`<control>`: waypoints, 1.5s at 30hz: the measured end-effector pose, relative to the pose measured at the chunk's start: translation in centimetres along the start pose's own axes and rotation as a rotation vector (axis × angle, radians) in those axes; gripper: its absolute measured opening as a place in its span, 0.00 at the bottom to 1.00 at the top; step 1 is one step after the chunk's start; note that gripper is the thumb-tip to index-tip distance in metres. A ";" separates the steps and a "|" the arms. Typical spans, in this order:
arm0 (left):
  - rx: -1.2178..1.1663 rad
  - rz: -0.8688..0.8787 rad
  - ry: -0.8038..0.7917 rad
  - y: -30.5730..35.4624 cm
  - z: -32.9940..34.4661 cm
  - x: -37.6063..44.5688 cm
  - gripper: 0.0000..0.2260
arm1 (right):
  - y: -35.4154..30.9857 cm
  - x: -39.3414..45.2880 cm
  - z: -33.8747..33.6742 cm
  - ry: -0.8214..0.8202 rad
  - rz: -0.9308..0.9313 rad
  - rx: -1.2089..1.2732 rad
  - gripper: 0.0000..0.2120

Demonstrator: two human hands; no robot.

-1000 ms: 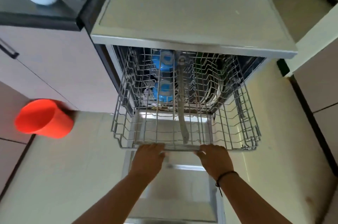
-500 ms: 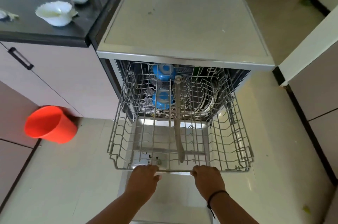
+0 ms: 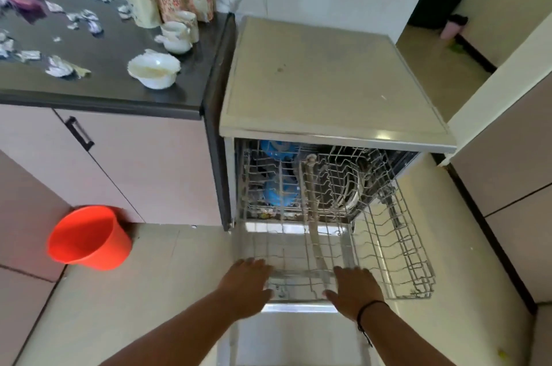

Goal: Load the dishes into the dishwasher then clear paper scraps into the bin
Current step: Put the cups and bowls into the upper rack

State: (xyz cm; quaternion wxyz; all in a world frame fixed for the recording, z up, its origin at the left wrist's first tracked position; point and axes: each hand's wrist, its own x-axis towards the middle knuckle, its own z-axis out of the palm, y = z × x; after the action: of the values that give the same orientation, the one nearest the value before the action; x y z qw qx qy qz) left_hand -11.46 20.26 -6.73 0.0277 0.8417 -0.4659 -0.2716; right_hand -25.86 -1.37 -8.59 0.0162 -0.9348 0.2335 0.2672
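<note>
Risk ahead: could tip or jolt the pulled-out grey wire dishwasher rack (image 3: 388,249) if loaded carelessly, rattling the blue dishes (image 3: 277,189) already at its back. Could also catch the white scalloped bowl (image 3: 153,70) near the black countertop's (image 3: 119,90) front right corner when reaching. Left hand (image 3: 246,282) and right hand (image 3: 355,288) spread flat, fingers straight, at the rack's front edge, gripping nothing; contact blurred. Crumpled paper scraps (image 3: 59,67) strewn across the countertop's left side; orange plastic bin (image 3: 88,238) on the floor.
</note>
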 end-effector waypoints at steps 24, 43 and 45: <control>-0.213 -0.096 0.479 -37.8 -29.7 -3.0 0.30 | -35.8 19.3 -33.5 0.585 -0.076 1.090 0.53; -1.201 0.106 0.154 -35.9 -42.1 10.6 0.26 | -33.3 20.2 -39.6 0.494 -0.071 1.574 0.50; -1.219 0.191 0.087 -34.0 -43.8 10.8 0.27 | -32.2 18.0 -40.4 0.608 -0.034 1.725 0.48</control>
State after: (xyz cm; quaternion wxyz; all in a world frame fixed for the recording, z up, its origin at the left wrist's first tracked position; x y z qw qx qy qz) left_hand 40.36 21.72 15.68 0.5467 0.6393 -0.2987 -0.4507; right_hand 21.80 13.37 13.81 0.6507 -0.6319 0.3327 -0.2579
